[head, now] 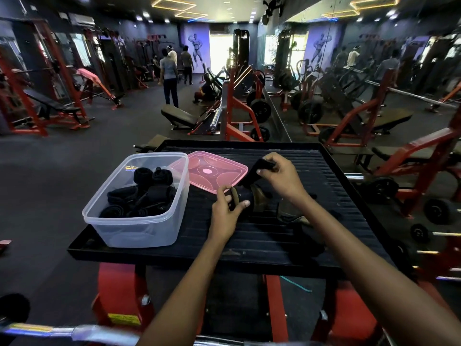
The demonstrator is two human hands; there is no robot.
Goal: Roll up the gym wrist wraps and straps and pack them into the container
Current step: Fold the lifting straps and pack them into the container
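A black wrist strap (252, 181) with a tan leather patch stretches between my hands above the black ribbed platform (262, 240). My left hand (225, 208) grips its rolled lower end. My right hand (279, 176) pinches its upper end, holding it raised and taut. The clear plastic container (134, 221) stands at the platform's left and holds several rolled black wraps (144, 193). More dark straps (296, 218) lie on the platform under my right forearm, hard to make out.
A pink lid (214, 171) lies flat behind the container, right of it. The platform has a raised rim and sits on a red machine frame (117, 295). Gym machines, benches and several people fill the room beyond; a mirror wall runs on the right.
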